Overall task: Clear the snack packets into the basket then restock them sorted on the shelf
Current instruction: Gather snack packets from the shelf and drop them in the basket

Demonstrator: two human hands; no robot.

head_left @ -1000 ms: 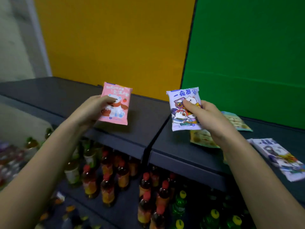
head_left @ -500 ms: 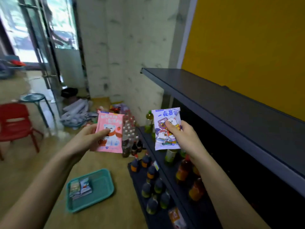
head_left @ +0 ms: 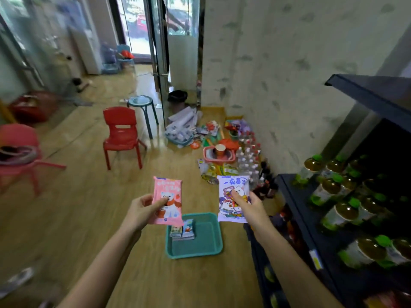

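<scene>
Your left hand (head_left: 142, 213) pinched a pink bear-printed snack packet (head_left: 168, 201); your right hand (head_left: 249, 207) pinched a white-purple cartoon packet (head_left: 232, 197) at its 3 o'clock. The teal plastic basket (head_left: 204, 240) sat on the wooden floor (head_left: 89, 218) at 6 o'clock.

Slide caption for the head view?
Left hand holds a pink packet, right hand a white packet; a teal basket with a few packets sits on the floor.

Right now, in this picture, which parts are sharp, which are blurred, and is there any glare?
Head view: the pink packet in the left hand and the white packet in the right hand are fairly sharp; the bottles at right and the left edge are smeared; the glass door is washed out by daylight.
</scene>
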